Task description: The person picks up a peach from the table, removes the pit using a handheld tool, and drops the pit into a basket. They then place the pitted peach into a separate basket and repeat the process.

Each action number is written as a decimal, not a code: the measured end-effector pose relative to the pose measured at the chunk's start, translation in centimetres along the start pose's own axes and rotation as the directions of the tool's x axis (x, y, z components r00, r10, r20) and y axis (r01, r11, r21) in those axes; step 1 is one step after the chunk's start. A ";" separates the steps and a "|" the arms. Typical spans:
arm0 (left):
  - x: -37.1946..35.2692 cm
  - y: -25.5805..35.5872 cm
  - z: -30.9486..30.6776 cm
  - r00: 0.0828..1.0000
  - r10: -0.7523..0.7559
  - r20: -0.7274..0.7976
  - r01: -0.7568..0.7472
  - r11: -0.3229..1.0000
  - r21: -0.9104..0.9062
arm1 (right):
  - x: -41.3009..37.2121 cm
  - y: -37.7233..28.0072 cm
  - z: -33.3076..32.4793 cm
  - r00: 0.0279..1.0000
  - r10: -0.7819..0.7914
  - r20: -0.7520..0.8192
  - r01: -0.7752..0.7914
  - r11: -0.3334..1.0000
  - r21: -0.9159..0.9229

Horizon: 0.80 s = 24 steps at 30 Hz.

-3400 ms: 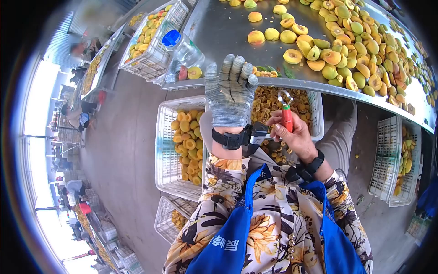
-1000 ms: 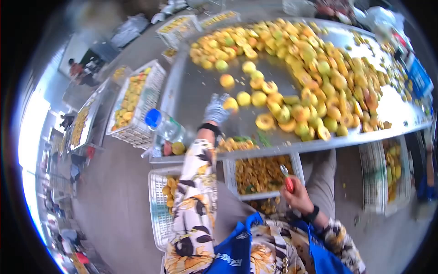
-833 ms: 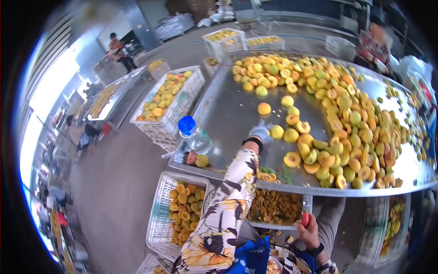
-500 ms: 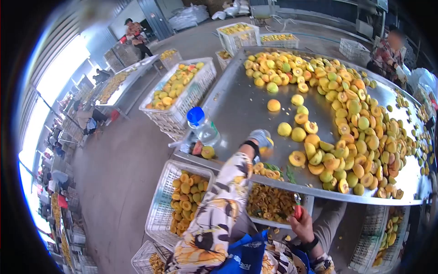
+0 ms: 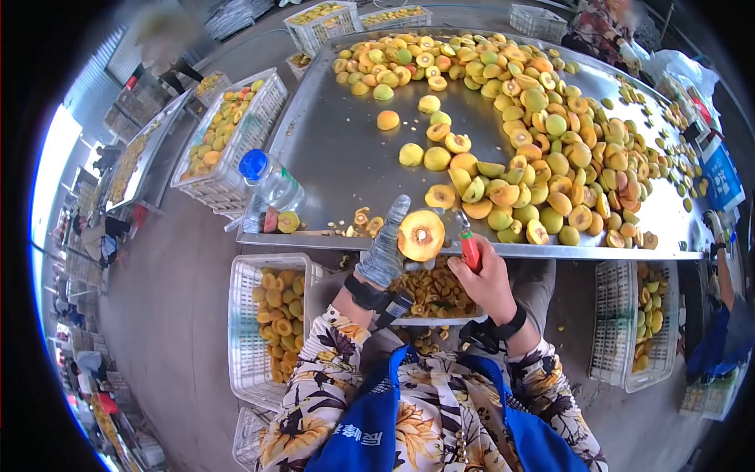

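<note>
My left hand [image 5: 384, 250], in a grey glove, is closed on a yellow peach half [image 5: 421, 235]. Its cut face is turned up toward me and a pale pit shows in the middle. In my bare right hand [image 5: 488, 283] is a small tool with a red handle [image 5: 470, 251] and a short metal tip, pointing up just right of the peach half and apart from it. Both hands are above the near edge of the metal table [image 5: 330, 173]. Under them a white crate holds peach pieces [image 5: 432, 291].
Many peach halves [image 5: 550, 149] are heaped across the table's middle and right. A blue-capped bottle [image 5: 271, 180] lies tilted at the left corner. White crates of peaches stand at left [image 5: 240, 330] and right [image 5: 613, 315]. A co-worker [image 5: 602, 31] is at the far side.
My left hand has drawn back from the tabletop with the peach half. My right hand has risen with the red-handled tool toward it. The view has shifted.
</note>
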<state>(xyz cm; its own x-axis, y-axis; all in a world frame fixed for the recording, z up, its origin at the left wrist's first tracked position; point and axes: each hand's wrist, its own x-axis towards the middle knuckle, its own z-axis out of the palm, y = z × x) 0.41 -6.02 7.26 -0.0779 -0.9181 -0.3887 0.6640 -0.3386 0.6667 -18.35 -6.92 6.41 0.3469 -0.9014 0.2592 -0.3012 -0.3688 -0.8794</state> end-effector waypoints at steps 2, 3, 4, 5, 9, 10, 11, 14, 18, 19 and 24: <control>-1.1 -0.4 0.1 0.999 -0.007 -0.052 0.016 0.986 0.165 | -0.3 0.7 0.4 0.999 0.040 0.037 -0.042 0.998 0.050; -1.5 -0.7 0.0 0.998 0.001 -0.066 0.015 0.971 0.237 | -0.3 0.7 0.3 0.995 0.061 0.078 -0.068 0.994 0.091; -0.6 -1.9 -2.6 0.880 0.330 0.341 -0.469 0.493 0.733 | -0.2 -0.9 -0.3 0.957 0.228 0.179 -0.249 0.963 0.103; 0.5 -2.8 -4.9 0.747 0.337 0.572 -0.611 0.009 0.792 | -0.6 0.6 0.0 0.979 0.131 0.159 -0.145 0.986 0.077; 7.2 -6.2 -9.9 0.875 0.202 0.439 -0.470 0.571 0.673 | -0.2 0.8 0.0 0.960 0.227 0.163 -0.257 0.947 0.194; 6.8 -5.4 -8.1 0.863 0.189 0.468 -0.487 0.559 0.671 | -0.2 1.3 -0.2 0.965 0.192 0.180 -0.224 0.958 0.177; 4.5 -4.5 -5.5 0.956 0.043 0.291 -0.179 0.871 0.457 | -0.6 1.8 0.0 0.963 0.159 0.217 -0.198 0.965 0.170; 1.8 -5.7 -3.7 0.993 0.075 0.089 -0.100 0.940 0.325 | -0.8 1.7 0.2 0.983 0.176 0.046 -0.181 0.970 0.162; 0.0 -4.4 -0.8 0.979 0.174 0.108 -0.166 0.983 -0.082 | -1.2 3.3 0.2 0.994 0.092 -0.054 -0.089 0.995 0.052; 0.0 -4.4 -1.0 0.974 0.188 0.124 -0.174 0.978 -0.117 | -1.5 2.8 -0.1 0.995 0.097 -0.035 -0.097 0.995 0.001; -0.1 -5.5 -1.4 0.927 0.370 0.058 -0.375 0.919 0.119 | -3.7 1.6 0.8 0.988 0.087 0.127 -0.079 0.995 -0.067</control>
<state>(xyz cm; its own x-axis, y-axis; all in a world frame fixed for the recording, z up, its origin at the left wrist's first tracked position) -2.15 -3.73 2.73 0.1304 -0.9885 -0.0765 0.5511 0.0081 0.8344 -19.37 -3.98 3.72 0.4292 -0.8940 0.1287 -0.3864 -0.3105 -0.8685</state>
